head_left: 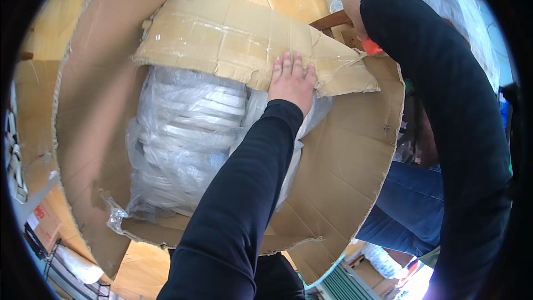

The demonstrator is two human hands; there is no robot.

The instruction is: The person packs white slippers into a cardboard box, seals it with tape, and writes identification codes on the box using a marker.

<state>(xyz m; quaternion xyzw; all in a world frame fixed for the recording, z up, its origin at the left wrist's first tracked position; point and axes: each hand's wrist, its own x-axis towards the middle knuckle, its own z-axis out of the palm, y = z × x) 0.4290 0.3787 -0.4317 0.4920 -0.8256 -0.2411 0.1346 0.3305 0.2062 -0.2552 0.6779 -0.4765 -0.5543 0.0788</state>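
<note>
The left grip (292,86) lies flat on a cardboard flap (222,36).

flap (211,33) blocks far end; right of bags (189,139) seems open

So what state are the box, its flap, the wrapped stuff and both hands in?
Cardboard box: open.
White bundle: inside the box, wrapped in wrinkled clear plastic.
Far flap: taped, ragged-edged, partly over the bundle.
Left hand: flat on the flap, fingers extended.
Right hand: mostly hidden; grip unclear.
</note>
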